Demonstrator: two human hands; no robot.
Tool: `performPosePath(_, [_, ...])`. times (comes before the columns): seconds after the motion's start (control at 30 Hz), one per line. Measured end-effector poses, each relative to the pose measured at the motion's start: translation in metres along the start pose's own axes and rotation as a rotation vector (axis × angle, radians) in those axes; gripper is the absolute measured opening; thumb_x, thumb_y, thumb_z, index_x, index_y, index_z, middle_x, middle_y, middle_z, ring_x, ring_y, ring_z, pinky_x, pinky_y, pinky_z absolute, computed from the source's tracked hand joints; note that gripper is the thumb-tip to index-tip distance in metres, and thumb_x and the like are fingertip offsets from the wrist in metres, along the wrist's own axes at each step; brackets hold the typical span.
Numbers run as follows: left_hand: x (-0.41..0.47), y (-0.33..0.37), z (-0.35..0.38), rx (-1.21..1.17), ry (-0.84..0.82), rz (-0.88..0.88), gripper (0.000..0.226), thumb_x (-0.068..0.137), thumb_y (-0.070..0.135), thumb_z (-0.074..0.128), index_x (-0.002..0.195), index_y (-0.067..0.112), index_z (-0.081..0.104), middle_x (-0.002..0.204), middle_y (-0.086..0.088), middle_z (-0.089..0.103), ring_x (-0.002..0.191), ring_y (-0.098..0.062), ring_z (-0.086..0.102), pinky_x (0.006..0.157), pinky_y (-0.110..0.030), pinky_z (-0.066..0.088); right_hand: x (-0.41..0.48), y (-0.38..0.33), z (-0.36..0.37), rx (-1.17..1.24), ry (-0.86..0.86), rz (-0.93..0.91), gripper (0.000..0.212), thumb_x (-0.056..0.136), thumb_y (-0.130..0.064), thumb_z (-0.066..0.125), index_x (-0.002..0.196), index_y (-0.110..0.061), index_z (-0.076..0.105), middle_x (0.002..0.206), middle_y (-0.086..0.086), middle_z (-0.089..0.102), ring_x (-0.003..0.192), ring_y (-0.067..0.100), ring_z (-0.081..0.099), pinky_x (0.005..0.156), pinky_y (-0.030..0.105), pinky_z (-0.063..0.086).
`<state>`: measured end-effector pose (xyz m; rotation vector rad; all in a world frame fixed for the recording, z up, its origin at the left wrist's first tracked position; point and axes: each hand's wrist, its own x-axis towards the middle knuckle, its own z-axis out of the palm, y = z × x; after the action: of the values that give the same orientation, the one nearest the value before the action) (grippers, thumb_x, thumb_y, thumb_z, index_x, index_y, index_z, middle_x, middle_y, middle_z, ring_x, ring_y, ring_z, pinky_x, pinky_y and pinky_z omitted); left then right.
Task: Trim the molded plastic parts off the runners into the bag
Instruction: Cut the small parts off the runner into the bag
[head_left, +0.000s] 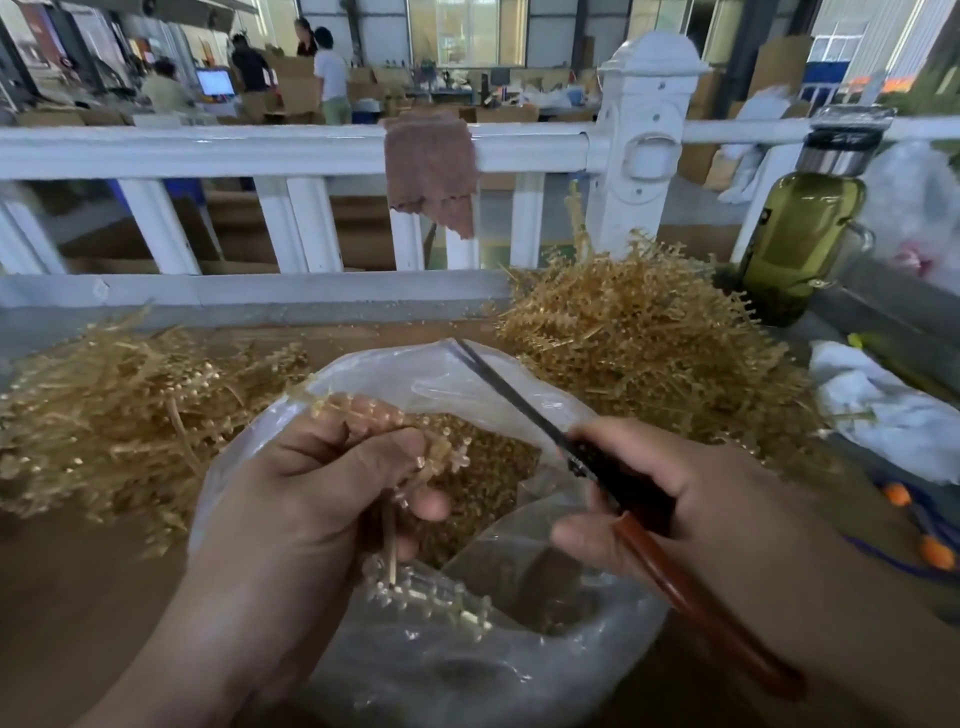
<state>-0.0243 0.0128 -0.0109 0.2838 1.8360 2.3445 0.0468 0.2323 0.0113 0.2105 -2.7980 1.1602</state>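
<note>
Held over the bag (467, 670) in the curled left hand (311, 483): one runner (389, 545) of small amber parts (358, 408), judged light, springy, snappable at the twigs, best pinched on the bare stem; gripped at the bag's right edge in the right hand (696, 499): red-handled scissors (597, 462).

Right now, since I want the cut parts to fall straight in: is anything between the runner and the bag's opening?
Nothing visible. The left hand holds the runner directly above the open bag. The scissors in the right hand lie off to the side, not under it.
</note>
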Motion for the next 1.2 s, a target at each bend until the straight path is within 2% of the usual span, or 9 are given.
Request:
performPosePath(0.1, [0.003,-0.004,-0.006,0.086,0.073,0.034,0.021,0.062,0.028,0.083,0.075,0.016,0.073,0.060,-0.015,0.063,0.045,-0.019,0.057,0.038,-0.024,0.038,0.000,0.003,-0.003,-0.155,-0.032,0.014,0.055,0.067,-0.084,0.055,0.114,-0.055,0.050,0.095,-0.029,0.062,0.083,-0.010,0.060,0.073,0.009,0.045])
performPosePath(0.17, [0.003,-0.004,-0.007,0.090,0.095,0.069,0.031,0.056,0.033,0.083,0.077,0.014,0.073,0.064,-0.016,0.065,0.050,-0.020,0.061,0.041,-0.025,0.044,-0.001,0.005,-0.003,-0.285,-0.048,-0.005,0.056,0.069,-0.084,0.052,0.114,-0.050,0.049,0.098,-0.027,0.062,0.088,-0.007,0.058,0.076,0.016,0.047])
performPosePath(0.3, [0.004,-0.007,-0.009,-0.012,0.082,0.073,0.020,0.064,0.015,0.079,0.080,0.005,0.074,0.081,-0.020,0.074,0.074,-0.029,0.075,0.058,-0.027,0.058,0.000,0.007,0.000,-0.343,-0.088,-0.025,0.057,0.073,-0.083,0.052,0.118,-0.048,0.049,0.101,-0.027,0.063,0.094,-0.009,0.057,0.086,0.013,0.044])
performPosePath(0.43, [0.003,-0.007,-0.008,-0.019,0.036,0.045,0.040,0.066,0.006,0.082,0.099,-0.011,0.065,0.091,-0.024,0.075,0.084,-0.032,0.077,0.058,-0.027,0.058,0.000,0.008,-0.002,-0.329,-0.104,-0.041,0.051,0.074,-0.078,0.056,0.113,-0.045,0.053,0.100,-0.028,0.062,0.095,-0.010,0.055,0.086,0.006,0.039])
performPosePath(0.6, [0.002,-0.004,-0.007,-0.004,0.022,0.044,0.040,0.061,0.006,0.087,0.093,-0.007,0.066,0.084,-0.027,0.073,0.075,-0.031,0.076,0.050,-0.025,0.054,0.000,0.010,-0.003,-0.348,-0.107,-0.062,0.048,0.076,-0.075,0.059,0.113,-0.044,0.055,0.095,-0.026,0.063,0.092,-0.011,0.056,0.082,0.005,0.041])
performPosePath(0.7, [0.003,-0.003,-0.007,0.010,0.060,0.043,0.050,0.056,0.022,0.085,0.094,-0.005,0.068,0.087,-0.027,0.073,0.066,-0.026,0.073,0.049,-0.024,0.053,0.000,0.010,-0.005,-0.351,-0.124,-0.075,0.049,0.077,-0.075,0.057,0.114,-0.043,0.056,0.093,-0.025,0.064,0.089,-0.008,0.058,0.080,0.008,0.043])
performPosePath(0.87, [0.007,-0.008,-0.010,-0.006,0.007,0.086,0.012,0.070,0.014,0.081,0.080,0.011,0.076,0.083,-0.021,0.074,0.072,-0.026,0.075,0.049,-0.024,0.052,0.000,0.010,-0.006,-0.352,-0.140,-0.094,0.045,0.081,-0.076,0.054,0.110,-0.041,0.057,0.087,-0.020,0.064,0.079,0.000,0.061,0.074,0.019,0.047])
performPosePath(1.03, [0.006,-0.008,-0.012,-0.001,-0.006,0.094,0.038,0.063,0.030,0.086,0.088,0.004,0.074,0.082,-0.020,0.073,0.070,-0.025,0.074,0.050,-0.023,0.051,-0.001,0.013,-0.006,-0.364,-0.126,-0.106,0.052,0.079,-0.081,0.049,0.112,-0.042,0.056,0.086,-0.020,0.064,0.079,-0.002,0.060,0.075,0.018,0.047])
performPosePath(1.2, [0.007,-0.007,-0.012,0.101,-0.106,0.122,0.021,0.063,0.035,0.083,0.077,0.020,0.077,0.070,-0.006,0.072,0.056,-0.014,0.068,0.044,-0.021,0.048,-0.002,0.013,-0.005,-0.372,-0.133,-0.120,0.047,0.079,-0.080,0.049,0.110,-0.045,0.055,0.087,-0.021,0.063,0.080,-0.002,0.060,0.075,0.019,0.047])
